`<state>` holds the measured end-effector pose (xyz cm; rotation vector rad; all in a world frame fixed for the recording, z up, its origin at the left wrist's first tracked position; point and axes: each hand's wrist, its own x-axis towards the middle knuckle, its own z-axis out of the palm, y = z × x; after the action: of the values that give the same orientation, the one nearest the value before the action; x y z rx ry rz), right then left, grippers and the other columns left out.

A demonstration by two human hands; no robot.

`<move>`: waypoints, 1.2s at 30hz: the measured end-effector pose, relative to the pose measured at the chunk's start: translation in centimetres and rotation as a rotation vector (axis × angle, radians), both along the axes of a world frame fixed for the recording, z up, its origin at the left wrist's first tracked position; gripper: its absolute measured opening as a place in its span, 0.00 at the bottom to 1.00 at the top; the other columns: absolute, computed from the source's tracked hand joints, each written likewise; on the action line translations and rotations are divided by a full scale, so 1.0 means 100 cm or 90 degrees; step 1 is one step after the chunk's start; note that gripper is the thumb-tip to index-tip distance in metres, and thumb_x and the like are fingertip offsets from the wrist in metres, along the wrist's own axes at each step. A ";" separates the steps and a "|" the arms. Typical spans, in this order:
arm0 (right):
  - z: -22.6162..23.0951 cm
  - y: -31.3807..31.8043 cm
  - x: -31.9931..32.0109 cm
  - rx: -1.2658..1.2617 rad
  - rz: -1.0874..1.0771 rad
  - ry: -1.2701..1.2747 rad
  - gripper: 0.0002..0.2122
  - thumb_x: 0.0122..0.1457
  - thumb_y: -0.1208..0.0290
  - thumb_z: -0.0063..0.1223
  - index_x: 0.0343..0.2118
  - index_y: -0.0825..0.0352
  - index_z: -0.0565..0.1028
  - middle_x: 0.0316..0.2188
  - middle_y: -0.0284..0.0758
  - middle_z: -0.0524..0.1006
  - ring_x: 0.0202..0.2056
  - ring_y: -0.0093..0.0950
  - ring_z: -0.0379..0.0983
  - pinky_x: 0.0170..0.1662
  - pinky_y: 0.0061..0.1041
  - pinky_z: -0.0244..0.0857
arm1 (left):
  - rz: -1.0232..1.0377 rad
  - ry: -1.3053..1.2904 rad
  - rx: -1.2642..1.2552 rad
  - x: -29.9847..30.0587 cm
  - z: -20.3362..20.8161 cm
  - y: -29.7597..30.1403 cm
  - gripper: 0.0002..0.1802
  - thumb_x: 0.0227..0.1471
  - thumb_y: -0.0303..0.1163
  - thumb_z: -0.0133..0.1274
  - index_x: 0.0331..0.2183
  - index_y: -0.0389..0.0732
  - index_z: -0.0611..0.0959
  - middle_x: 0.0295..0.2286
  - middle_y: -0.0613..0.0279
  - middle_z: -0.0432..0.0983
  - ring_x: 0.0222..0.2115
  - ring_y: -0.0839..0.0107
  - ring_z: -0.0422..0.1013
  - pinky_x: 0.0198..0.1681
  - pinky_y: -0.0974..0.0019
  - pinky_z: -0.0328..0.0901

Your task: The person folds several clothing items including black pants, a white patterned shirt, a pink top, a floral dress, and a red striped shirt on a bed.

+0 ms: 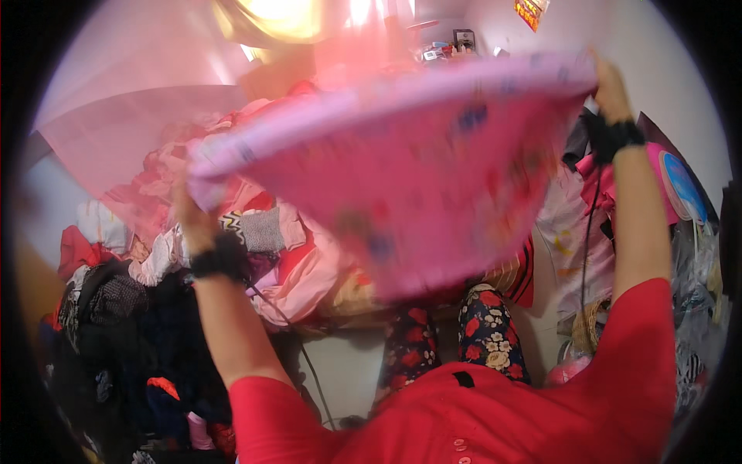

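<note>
Gripping the pink cloth point(433, 178) well apart, closed left hand point(195, 222) and right hand point(611, 91) probably stretch it open.

1. The wide pink cloth sheet point(433, 178) shows blurred blue and red print; its upper edge is paler;
2. the red short-sleeved shirt point(502, 425) has one small black patch;
3. the dark long trousers point(495, 329) carry red and cream flowers;
4. the black fabric wristbands point(220, 259) match.

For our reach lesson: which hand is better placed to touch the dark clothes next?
Left hand, probably: nearer the dark clothes, though holding the pink cloth; the right hand holds its far end.
</note>
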<state>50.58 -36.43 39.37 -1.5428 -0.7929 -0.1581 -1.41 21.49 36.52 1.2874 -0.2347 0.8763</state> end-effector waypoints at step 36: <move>-0.326 -0.114 -0.308 0.089 -0.015 0.606 0.13 0.61 0.67 0.50 0.42 0.72 0.74 0.35 0.32 0.77 0.34 0.20 0.74 0.37 0.21 0.68 | 0.139 0.380 -0.420 -0.194 -0.304 -0.229 0.22 0.52 0.28 0.50 0.49 0.30 0.71 0.43 0.52 0.73 0.41 0.63 0.72 0.46 0.62 0.67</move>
<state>19.79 -47.88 6.76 -1.2844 -0.0038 0.4721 -20.78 -1.45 6.13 0.8976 0.6325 0.6311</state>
